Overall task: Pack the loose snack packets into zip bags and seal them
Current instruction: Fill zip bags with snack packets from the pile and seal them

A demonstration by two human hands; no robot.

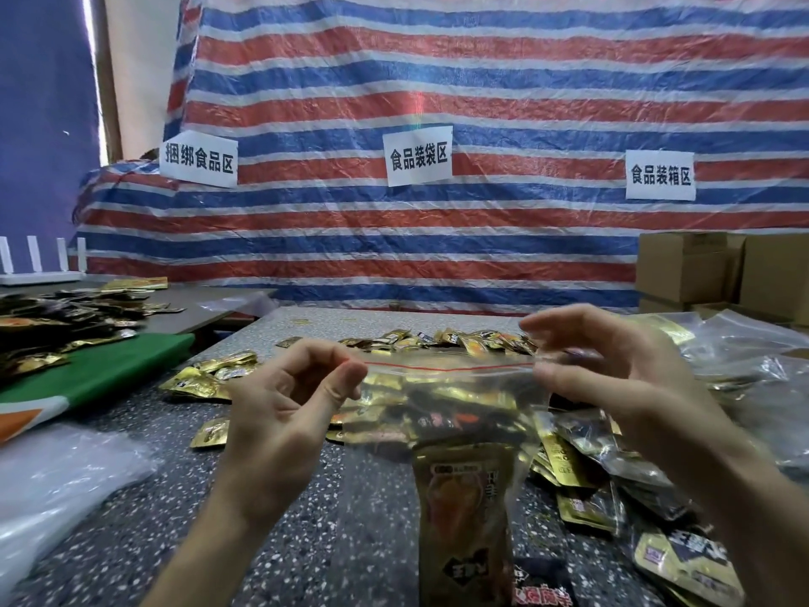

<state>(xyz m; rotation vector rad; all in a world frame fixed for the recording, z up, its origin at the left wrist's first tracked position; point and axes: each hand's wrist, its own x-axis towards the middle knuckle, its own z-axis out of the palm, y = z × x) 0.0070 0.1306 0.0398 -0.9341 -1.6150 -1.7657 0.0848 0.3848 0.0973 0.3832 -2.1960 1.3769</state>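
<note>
A clear zip bag [451, 378], stuffed with gold snack packets [455, 510], hangs above the speckled table [306, 519], its top pinched at either end by the left hand [280, 405] and right hand [613, 378]. Behind it loose packets [437, 339] lie scattered; cardboard boxes [691, 269] stand far right.

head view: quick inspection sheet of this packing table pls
surface: speckled dark table, partly covered
job's things: zip bag holding packets, held over the table; loose snack packets scattered behind and to the right
clutter: green board and clear plastic sheets left; cardboard boxes right
grips: left hand and right hand each pinch a top corner of the zip bag
cables: nothing seen
surroundings: striped tarp with three paper signs
</note>
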